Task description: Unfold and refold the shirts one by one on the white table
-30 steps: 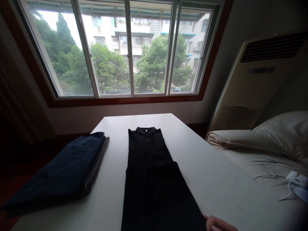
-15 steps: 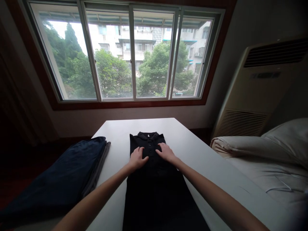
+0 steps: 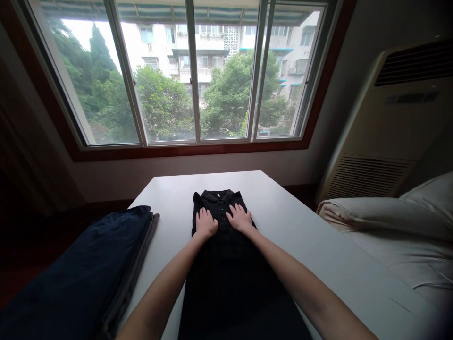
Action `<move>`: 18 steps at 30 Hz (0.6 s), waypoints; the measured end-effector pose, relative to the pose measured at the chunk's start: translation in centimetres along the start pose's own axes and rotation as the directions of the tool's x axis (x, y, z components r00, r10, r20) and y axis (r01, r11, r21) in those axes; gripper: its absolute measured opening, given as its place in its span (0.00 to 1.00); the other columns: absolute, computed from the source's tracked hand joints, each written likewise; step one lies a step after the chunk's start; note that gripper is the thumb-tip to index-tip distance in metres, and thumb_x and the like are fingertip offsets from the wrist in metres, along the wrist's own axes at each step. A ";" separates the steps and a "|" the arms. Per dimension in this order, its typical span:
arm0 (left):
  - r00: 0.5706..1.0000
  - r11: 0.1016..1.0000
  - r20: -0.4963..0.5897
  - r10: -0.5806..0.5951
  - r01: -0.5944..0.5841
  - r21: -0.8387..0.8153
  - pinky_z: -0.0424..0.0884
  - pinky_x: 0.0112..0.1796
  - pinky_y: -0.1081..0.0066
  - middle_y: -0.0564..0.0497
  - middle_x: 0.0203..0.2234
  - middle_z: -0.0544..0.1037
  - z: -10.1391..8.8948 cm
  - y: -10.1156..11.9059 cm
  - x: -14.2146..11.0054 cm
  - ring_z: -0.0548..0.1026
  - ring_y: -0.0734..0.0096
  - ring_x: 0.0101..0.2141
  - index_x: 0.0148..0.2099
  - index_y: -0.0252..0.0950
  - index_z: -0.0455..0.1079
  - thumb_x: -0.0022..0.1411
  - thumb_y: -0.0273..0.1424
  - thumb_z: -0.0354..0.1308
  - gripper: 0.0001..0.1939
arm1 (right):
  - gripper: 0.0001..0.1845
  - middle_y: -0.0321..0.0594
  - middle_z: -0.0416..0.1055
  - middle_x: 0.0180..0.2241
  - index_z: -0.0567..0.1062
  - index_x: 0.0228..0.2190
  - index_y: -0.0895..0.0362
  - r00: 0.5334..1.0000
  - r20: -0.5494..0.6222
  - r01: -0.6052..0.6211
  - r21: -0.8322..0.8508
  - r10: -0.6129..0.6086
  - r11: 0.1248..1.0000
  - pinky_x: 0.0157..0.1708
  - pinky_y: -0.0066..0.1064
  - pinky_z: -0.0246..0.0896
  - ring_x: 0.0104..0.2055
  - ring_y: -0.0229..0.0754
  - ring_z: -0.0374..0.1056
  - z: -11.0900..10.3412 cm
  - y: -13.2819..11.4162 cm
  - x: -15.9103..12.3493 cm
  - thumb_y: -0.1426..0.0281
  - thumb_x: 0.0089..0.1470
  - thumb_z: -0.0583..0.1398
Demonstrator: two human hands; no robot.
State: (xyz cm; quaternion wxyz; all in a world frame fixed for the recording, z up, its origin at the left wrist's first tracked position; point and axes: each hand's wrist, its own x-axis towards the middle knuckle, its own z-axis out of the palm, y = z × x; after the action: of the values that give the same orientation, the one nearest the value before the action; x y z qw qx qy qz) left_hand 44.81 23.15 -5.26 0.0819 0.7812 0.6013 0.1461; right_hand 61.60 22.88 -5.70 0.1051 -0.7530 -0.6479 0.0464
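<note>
A black polo shirt (image 3: 233, 283) lies lengthwise on the white table (image 3: 300, 226), its collar at the far end and its buttoned front facing up. The sides look folded in, making a long narrow shape. My left hand (image 3: 206, 222) rests flat on the left of the chest, fingers spread. On the other side of the buttons, my right hand (image 3: 239, 217) lies open on the cloth, fingers pointing toward the collar. Neither hand grips the fabric. The near end of the shirt runs out of view.
Dark blue folded clothing (image 3: 85, 264) lies over the table's left edge, with grey cloth (image 3: 141, 255) beneath it. To the right stand a pale sofa (image 3: 385, 217) and a tall air conditioner (image 3: 375, 156). A sliding window (image 3: 194, 85) spans the wall ahead.
Both hands have flattened more onto the shirt's chest, the left shifting slightly up. The shirt's shoulder corners look more rounded. The head view has moved a little.
</note>
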 end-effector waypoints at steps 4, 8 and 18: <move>0.999 0.969 -0.016 -0.051 0.046 -0.244 0.36 0.64 0.53 0.28 0.66 0.50 0.2 0.1 2.8 0.44 0.50 0.67 0.65 0.19 0.54 0.58 0.29 0.49 0.34 | 0.24 0.51 0.60 0.62 0.68 0.54 0.57 0.982 -0.184 0.003 0.192 0.033 0.981 0.61 0.47 0.40 0.64 0.52 0.52 0.2 0.3 2.1 0.62 0.59 0.54; 0.997 0.906 -0.023 -0.080 0.064 -0.417 0.40 0.64 0.53 0.32 0.65 0.56 0.1 -0.5 4.6 0.49 0.50 0.66 0.64 0.24 0.58 0.51 0.24 0.52 0.36 | 0.10 0.48 0.71 0.44 0.72 0.38 0.56 0.952 -0.283 -0.022 0.315 0.116 0.949 0.50 0.37 0.54 0.48 0.48 0.65 0.0 1.4 3.1 0.68 0.54 0.55; 0.967 0.555 -0.031 -0.252 0.118 -0.824 0.74 0.30 0.60 0.49 0.18 0.75 -6.8 -11.0 3.4 0.76 0.59 0.24 0.31 0.33 0.74 0.41 0.23 0.56 0.12 | 0.11 0.40 0.73 0.35 0.69 0.34 0.53 0.895 -0.334 -0.043 0.596 0.296 0.802 0.36 0.32 0.58 0.37 0.45 0.68 0.3 3.3 3.8 0.63 0.53 0.51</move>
State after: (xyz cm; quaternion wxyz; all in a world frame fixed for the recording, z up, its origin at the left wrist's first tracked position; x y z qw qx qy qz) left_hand 33.33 29.00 -1.75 0.4032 0.5747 0.5494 0.4531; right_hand 65.29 26.17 -6.48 0.4557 -0.7346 -0.4946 0.0893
